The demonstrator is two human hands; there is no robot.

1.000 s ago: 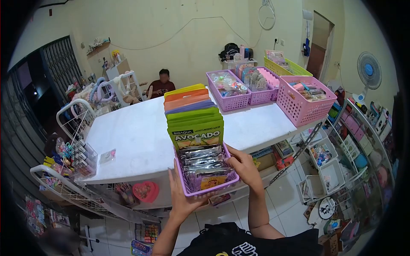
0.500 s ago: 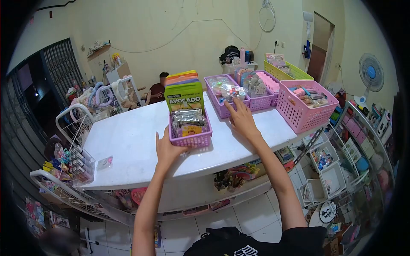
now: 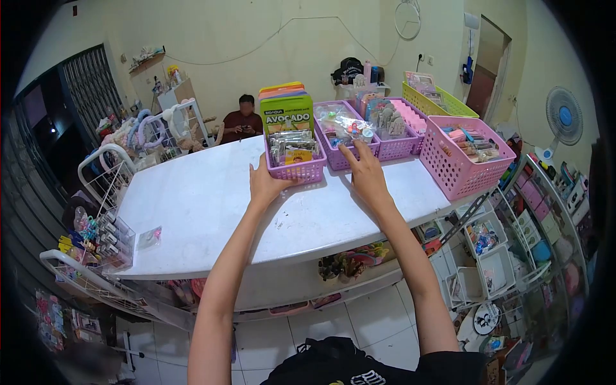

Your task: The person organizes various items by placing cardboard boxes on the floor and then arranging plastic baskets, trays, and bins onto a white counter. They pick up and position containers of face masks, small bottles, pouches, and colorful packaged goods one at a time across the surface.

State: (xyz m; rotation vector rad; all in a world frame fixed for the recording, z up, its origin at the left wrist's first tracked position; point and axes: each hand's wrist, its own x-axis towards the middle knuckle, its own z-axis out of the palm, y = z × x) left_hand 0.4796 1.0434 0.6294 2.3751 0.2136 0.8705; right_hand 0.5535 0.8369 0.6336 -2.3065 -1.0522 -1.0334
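Observation:
My left hand [image 3: 265,185] grips the front left corner of a small purple basket [image 3: 296,172], thumb along its front and fingers up its left side. Silver sachets [image 3: 292,146] fill the front of this basket, and green avocado mask packs [image 3: 287,114] stand upright behind them with orange and yellow ones. My right hand [image 3: 369,174] lies with fingers stretched against the front of a second purple basket [image 3: 351,158], which contains clear bags of small items [image 3: 339,122]. The two baskets stand side by side, close together.
More baskets line the white counter's [image 3: 192,205] right side: another purple one [image 3: 398,147], a pink one [image 3: 465,170] and a yellow-green one [image 3: 443,101]. A small packet [image 3: 149,237] lies at the left. A person [image 3: 242,120] sits behind the counter.
The small purple basket has slid away from me and right, up beside the second basket, with my left hand on it. My right hand stays at the second basket. My view has shifted slightly.

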